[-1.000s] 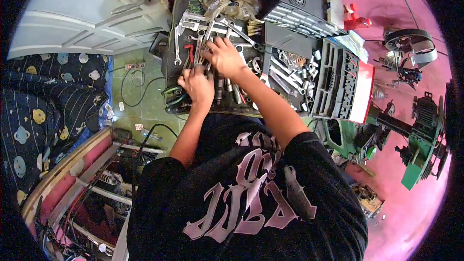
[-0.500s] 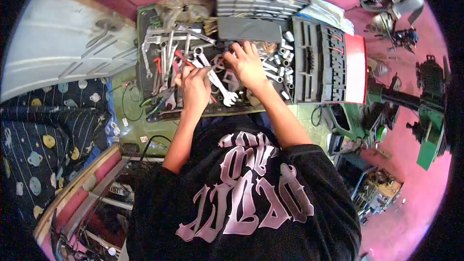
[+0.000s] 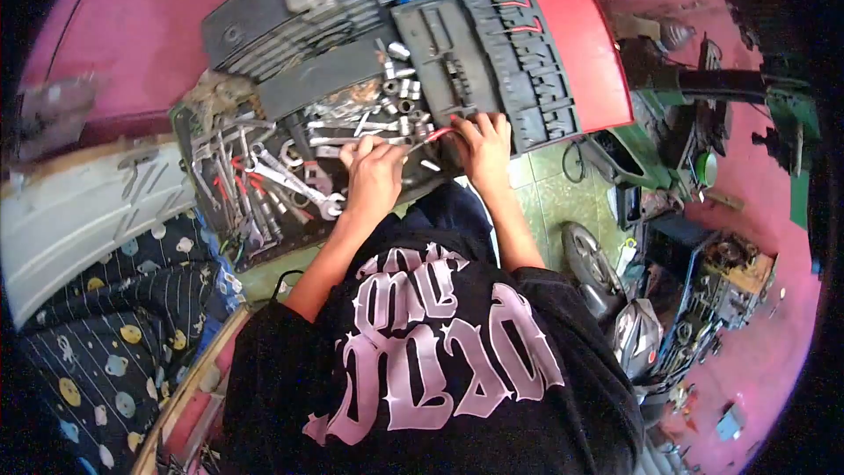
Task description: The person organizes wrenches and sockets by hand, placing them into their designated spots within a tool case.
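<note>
A thin tool with a red handle and a metal shaft (image 3: pixel 434 135) spans the space between my hands, in front of the tool case. Its exact kind is too small to make out. My right hand (image 3: pixel 485 154) is closed at the red end, over the case's near edge. My left hand (image 3: pixel 374 178) has curled fingers, with the thumb side at the shaft's tip. Left of it lie several combination wrenches (image 3: pixel 299 183) in a heap with red-handled tools. Metal sockets (image 3: pixel 406 105) are scattered beyond the hands. The open black insert tray (image 3: pixel 457 62) holds red tools (image 3: pixel 525 29) in its slots.
The red case lid (image 3: pixel 580 53) stretches to the right. Behind the loose tools sit a dark flat box (image 3: pixel 321 75) and a ribbed grey case (image 3: pixel 290 31). A green machine (image 3: pixel 637 145) stands at the right, and a patterned dark cloth (image 3: pixel 123 325) lies at the left.
My view has turned right. Both hands have moved from the wrench heap to the tool case's near edge, and the red-handled tool now shows between them.
</note>
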Tool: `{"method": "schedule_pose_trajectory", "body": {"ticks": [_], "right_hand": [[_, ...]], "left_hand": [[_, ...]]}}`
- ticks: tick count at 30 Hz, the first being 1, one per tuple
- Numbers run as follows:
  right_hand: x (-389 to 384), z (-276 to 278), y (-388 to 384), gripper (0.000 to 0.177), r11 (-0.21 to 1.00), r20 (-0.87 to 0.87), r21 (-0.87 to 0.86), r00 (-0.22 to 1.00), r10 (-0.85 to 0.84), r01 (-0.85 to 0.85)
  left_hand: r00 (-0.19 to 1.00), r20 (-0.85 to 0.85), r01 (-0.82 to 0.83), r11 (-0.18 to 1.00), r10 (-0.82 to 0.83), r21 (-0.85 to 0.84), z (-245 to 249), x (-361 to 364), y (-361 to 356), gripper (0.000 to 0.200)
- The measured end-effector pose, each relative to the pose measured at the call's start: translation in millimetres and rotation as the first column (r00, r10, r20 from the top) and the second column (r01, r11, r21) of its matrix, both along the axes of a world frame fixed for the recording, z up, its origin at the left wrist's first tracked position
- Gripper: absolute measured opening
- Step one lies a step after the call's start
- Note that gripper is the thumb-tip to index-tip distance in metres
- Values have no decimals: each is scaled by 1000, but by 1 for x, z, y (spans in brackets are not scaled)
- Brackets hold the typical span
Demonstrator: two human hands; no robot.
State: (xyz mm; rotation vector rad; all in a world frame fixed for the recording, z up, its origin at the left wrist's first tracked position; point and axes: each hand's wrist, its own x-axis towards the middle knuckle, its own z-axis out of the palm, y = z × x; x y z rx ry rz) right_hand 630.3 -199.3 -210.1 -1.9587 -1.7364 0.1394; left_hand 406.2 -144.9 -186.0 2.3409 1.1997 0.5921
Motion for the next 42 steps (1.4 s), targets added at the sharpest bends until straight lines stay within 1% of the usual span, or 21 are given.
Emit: {"method": "schedule_pose_trajectory", "body": {"ticks": [3, 5, 6, 9, 12, 15, 17, 23, 25, 26, 28, 30, 35, 37, 40, 42], "right_hand": [[40, -7, -16, 29, 994, -26, 11, 994, -106, 107], [68, -11, -24, 29, 989, -41, 23, 988, -148, 149], [82, -13, -27, 29, 982, -42, 33, 982, -184, 186], [122, -18, -30, 27, 965, -49, 52, 966, -253, 256], [156, -22, -28, 24, 950, -22, 46, 951, -308, 308], [180, -28, -18, 23, 948, -12, 29, 949, -316, 317], [190, -31, -7, 22, 949, -17, 39, 949, -314, 314], [215, -47, 34, 22, 946, -9, 62, 948, -320, 320], [222, -52, 47, 23, 951, -10, 66, 953, -302, 302], [224, -54, 53, 23, 951, -19, 61, 953, -304, 305], [226, -53, 61, 23, 946, -28, 69, 949, -314, 315], [229, -52, 66, 23, 949, -22, 74, 952, -304, 305], [231, -56, 70, 20, 955, -12, 99, 960, -280, 280], [232, -60, 73, 18, 966, -3, 94, 970, -242, 241], [234, -58, 77, 17, 973, 26, 63, 974, -224, 223], [234, -56, 77, 17, 973, 32, 55, 973, -227, 225]], "left_hand": [[996, 5, 85, 996, -85, -24, -5, 48, 2, 18], [990, 9, 142, 990, -143, 14, -10, 82, 5, 18], [985, 0, 175, 984, -175, -15, -13, 97, 7, 19], [977, 18, 212, 976, -211, -57, -21, 145, 12, 21], [974, 10, 225, 973, -224, -47, -32, 184, 14, 21], [973, 29, 230, 971, -228, -67, -39, 210, 15, 20], [983, 17, 183, 982, -183, -36, -44, 223, 19, 20], [994, -51, 99, 994, -100, -36, -52, 252, 48, 17], [997, -62, 50, 999, -49, 11, -57, 258, 57, 15], [999, -34, 43, 999, -42, 32, -59, 261, 62, 15], [999, -53, 16, 999, -14, 38, -60, 266, 70, 14], [997, -67, -20, 998, 24, 60, -62, 271, 78, 13], [992, -106, -66, 997, 71, 46, -69, 272, 86, 15], [990, -116, -70, 995, 78, 69, -70, 271, 86, 18], [979, -167, -106, 992, 115, 64, -70, 272, 85, 21], [978, -171, -106, 992, 118, 74, -69, 272, 86, 20]]}}
